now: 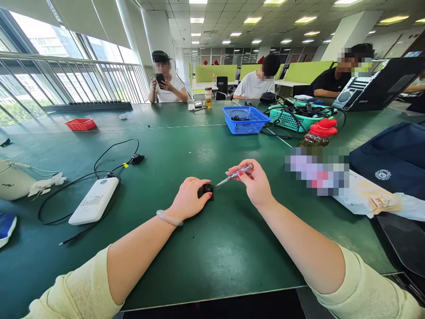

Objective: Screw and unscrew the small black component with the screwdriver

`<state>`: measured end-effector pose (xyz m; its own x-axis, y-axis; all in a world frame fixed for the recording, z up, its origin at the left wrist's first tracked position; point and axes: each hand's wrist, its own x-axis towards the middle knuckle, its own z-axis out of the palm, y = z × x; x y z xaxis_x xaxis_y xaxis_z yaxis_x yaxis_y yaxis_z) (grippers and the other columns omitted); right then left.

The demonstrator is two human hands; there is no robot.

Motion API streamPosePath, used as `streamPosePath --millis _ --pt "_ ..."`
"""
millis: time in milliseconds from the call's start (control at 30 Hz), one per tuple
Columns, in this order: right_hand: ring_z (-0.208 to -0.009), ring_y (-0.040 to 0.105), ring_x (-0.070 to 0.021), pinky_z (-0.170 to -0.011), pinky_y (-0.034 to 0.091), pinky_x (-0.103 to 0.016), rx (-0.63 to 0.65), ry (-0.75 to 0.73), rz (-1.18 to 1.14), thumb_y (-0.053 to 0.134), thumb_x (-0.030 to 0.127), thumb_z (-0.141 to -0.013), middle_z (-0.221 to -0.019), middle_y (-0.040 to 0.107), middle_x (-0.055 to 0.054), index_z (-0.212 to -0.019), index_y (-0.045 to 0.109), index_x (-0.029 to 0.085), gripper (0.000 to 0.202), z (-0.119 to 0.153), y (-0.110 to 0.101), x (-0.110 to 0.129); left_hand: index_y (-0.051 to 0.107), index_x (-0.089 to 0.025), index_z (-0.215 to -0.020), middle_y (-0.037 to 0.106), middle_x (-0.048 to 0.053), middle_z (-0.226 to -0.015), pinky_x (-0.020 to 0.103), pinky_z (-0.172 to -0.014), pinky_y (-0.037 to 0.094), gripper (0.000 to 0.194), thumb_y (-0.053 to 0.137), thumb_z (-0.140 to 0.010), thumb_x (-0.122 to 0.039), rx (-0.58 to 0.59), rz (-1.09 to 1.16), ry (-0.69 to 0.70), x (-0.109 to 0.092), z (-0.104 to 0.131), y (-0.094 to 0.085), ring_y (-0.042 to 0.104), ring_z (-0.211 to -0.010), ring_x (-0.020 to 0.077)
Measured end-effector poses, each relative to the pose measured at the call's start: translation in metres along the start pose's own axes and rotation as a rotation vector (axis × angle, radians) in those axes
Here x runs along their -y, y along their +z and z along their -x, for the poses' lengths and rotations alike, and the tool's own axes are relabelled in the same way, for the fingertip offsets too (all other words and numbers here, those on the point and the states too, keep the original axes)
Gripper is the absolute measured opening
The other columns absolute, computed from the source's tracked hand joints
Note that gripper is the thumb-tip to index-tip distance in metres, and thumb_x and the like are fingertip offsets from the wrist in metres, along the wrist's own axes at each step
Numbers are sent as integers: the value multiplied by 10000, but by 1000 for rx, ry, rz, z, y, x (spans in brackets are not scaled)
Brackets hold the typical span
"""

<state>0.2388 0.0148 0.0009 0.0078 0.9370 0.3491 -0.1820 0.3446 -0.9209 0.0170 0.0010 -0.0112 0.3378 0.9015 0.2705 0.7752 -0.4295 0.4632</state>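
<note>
Room beyond screwdriver (235, 174) (then blue basket (245, 127))

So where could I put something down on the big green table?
There's bare room between the white device and the left hand. Another bare patch lies between the right hand and the blue basket. It's crowded on the right, around the red-lidded jar and navy bag, and around the green basket.

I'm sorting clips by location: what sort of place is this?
Probably an open-plan office: green desk partitions and a black office chair stand in the background, beneath rows of ceiling lights.
</note>
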Motion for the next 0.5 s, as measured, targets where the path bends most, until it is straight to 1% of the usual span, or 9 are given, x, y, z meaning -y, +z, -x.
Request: streamPosePath --millis 67,333,500 --pt "-889 760 -224 -886 598 -460 -5 13 -6 777 509 -775 -886 752 -2 -916 520 255 388 0 0 0 682 -206 -1256 729 75 -1152 482 -1094 450 382 649 -896 -330 15 10 -9 -2 0 -2 548 -1228 294" --pt "-890 756 -217 -877 602 -447 -14 31 -27 784 496 -772 -880 751 3 -905 525 254 379 1 1 2 696 -225 -1205 722 65 -1177 448 -1085 454 308 627 -915 -303 32 19 -26 -2 -1 -2 562 -1217 276" --pt "-888 760 -210 -877 613 -428 -12 63 -32 812 548 -737 -856 760 -3 -889 539 245 435 0 1 2 698 -224 -1211 717 69 -1185 442 -1092 450 313 640 -917 -314 37 19 -34 -1 -2 -2 557 -1228 279"
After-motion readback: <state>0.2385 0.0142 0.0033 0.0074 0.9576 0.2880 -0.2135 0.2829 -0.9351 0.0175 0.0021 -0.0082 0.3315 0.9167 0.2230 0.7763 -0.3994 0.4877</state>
